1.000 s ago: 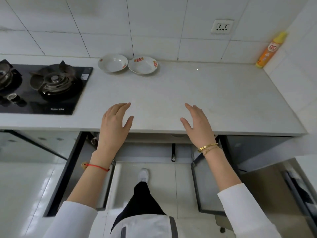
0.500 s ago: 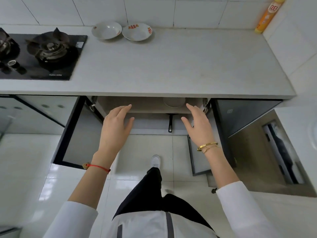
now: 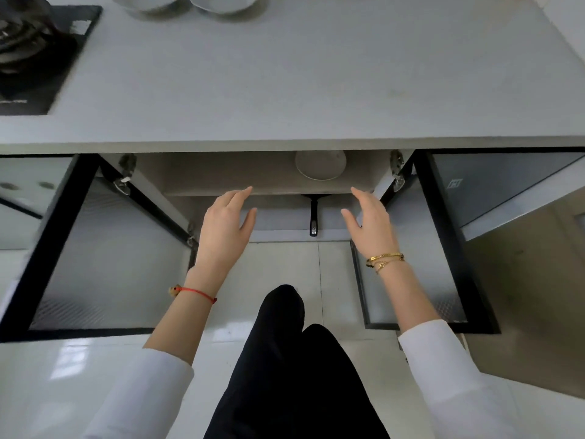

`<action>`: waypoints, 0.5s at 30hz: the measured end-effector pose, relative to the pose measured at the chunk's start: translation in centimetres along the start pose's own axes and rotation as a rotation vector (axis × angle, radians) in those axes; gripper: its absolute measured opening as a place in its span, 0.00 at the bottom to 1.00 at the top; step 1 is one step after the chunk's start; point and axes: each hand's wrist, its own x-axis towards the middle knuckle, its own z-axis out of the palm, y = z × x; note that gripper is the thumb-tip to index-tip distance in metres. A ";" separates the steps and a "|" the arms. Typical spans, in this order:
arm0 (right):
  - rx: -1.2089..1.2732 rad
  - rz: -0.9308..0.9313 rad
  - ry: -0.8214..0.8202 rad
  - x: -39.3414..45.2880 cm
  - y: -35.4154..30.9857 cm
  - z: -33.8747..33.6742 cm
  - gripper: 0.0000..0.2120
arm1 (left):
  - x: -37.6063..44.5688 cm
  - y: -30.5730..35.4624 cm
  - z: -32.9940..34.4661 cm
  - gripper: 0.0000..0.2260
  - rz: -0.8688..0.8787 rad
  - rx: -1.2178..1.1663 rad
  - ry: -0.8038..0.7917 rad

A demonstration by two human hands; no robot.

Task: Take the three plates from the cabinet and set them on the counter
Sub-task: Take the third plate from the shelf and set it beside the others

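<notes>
Plate [image 3: 320, 164] sits on the cabinet shelf [image 3: 221, 172], beyond the empty, spread hands [image 3: 226, 229] [image 3: 370, 221]; two plates [image 3: 186, 1] on the surface [image 3: 316, 74].

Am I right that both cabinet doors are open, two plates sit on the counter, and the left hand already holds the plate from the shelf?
Not quite: in the head view the left hand is empty, short of the plate on the shelf. The rest stands.

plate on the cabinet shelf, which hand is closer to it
Right. The right hand sits just below and right of the plate; the left hand is farther off, down to its left.
</notes>
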 end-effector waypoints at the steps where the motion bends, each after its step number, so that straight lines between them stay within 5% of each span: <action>1: 0.007 0.001 0.005 0.9 1.1 1.3 0.22 | 0.9 -0.7 1.7 0.18 0.005 -0.006 0.003; 15: -0.067 -0.064 0.145 12.3 16.1 17.1 0.23 | 10.1 -10.1 23.9 0.18 0.070 -0.066 0.087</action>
